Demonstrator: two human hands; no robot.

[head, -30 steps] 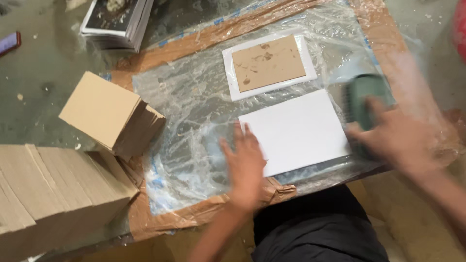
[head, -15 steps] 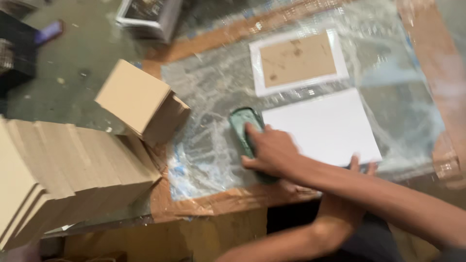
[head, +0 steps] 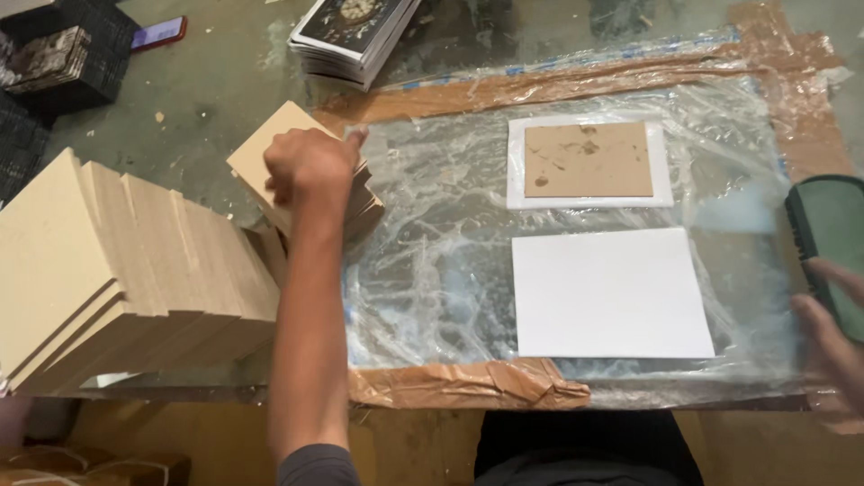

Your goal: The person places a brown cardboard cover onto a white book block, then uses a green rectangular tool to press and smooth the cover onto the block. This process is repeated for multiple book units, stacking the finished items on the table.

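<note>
Pickup step, I judge: left hand (head: 310, 166) fingers clenched on the small board stack (head: 297, 171), left of the white sheet (head: 612, 292); lifting one needs separating it. Right hand (head: 832, 324) grasps the green brush (head: 832, 229).

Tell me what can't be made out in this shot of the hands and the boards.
- Right hand: head view, cut off by the right edge; only fingers show on the green tool, so its grip is unclear.
- Left hand: seen from the back on the small board stack; its fingers are hidden, so whether it grips a board is unclear.
- Big board stack: its far end runs past the left edge.
</note>
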